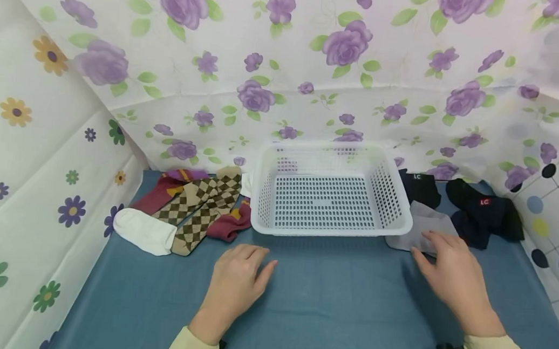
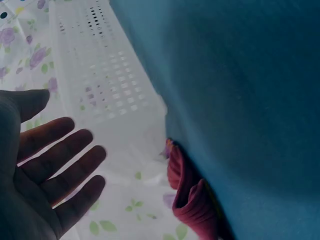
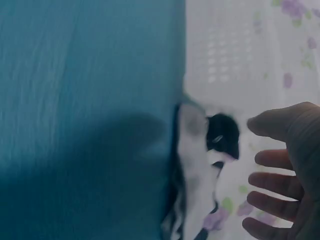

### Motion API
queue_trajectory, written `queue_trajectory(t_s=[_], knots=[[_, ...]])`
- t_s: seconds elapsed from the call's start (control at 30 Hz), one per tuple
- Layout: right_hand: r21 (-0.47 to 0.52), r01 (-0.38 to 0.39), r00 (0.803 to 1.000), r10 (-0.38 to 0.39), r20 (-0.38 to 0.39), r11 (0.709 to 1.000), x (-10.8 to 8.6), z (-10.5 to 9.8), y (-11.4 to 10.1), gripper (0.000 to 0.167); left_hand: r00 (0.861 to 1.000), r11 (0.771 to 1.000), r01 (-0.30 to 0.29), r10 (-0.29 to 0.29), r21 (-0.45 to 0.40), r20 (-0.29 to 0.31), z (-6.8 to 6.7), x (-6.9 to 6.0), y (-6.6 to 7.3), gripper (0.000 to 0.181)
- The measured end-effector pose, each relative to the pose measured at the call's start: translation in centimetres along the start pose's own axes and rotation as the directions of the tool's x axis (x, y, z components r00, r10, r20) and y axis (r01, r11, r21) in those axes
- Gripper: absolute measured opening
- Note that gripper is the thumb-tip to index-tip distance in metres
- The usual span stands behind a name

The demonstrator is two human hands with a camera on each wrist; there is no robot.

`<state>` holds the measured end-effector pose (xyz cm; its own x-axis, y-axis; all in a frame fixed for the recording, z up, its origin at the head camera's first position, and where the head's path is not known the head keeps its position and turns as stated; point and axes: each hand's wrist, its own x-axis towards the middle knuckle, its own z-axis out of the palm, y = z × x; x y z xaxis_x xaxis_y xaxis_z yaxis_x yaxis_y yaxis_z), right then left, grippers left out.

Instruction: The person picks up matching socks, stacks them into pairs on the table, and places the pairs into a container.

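Observation:
My left hand [image 1: 235, 284] hovers over the blue cloth in front of the left sock pile, its fingers loosely spread and nothing in them. Beside it lie a maroon sock [image 1: 229, 222], brown checkered socks [image 1: 202, 207] and a white sock [image 1: 145, 231]. My right hand [image 1: 458, 273] is above the near edge of a grey sock [image 1: 422, 227], fingers relaxed; whether it touches is unclear from the head view, while the right wrist view shows its fingers holding nothing. Between the hands, farther back, stands a white perforated plastic basket [image 1: 330, 235], with nothing inside.
Dark socks with small labels, one black [image 1: 422, 189] and one navy [image 1: 486, 210], lie right of the basket. A flowered sheet [image 1: 294, 100] rises behind it, and patterned sheets flank both sides. Blue cloth [image 1: 328, 307] covers the surface.

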<state>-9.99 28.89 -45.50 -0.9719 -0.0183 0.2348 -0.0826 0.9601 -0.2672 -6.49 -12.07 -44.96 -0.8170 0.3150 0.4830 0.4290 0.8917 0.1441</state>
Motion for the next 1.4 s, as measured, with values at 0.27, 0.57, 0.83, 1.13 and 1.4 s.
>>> queue_trajectory(t_s=[0.27, 0.57, 0.83, 1.13, 1.4], knots=[[-0.036, 0.018, 0.987, -0.012, 0.158, 0.999, 3.3, 1.7, 2.8, 0.092, 0.996, 0.999, 0.025, -0.027, 0.025, 0.09, 0.9, 0.0, -0.2, 0.029], [-0.051, 0.017, 0.958, -0.002, 0.287, 0.999, 5.7, 3.0, 4.6, 0.116, 0.985, 0.997, 0.062, -0.069, 0.047, 0.156, 0.9, -0.1, -0.3, 0.032], [-0.027, -0.002, 0.96, 0.009, 0.279, 1.0, 5.0, 2.8, 5.1, 0.111, 0.98, 0.996, 0.058, -0.068, 0.061, 0.185, 1.2, -0.1, -0.3, 0.031], [-0.02, -0.028, 0.951, 0.033, 0.308, 0.999, 4.1, 2.6, 5.2, 0.079, 0.981, 0.996, 0.042, -0.056, 0.08, 0.184, 1.2, 0.0, -0.7, 0.029], [0.042, -0.039, 0.949, 0.024, 0.315, 0.998, 3.6, 1.9, 4.3, 0.025, 0.976, 0.995, 0.057, -0.073, 0.08, 0.203, 1.1, 0.1, -0.7, 0.029]])
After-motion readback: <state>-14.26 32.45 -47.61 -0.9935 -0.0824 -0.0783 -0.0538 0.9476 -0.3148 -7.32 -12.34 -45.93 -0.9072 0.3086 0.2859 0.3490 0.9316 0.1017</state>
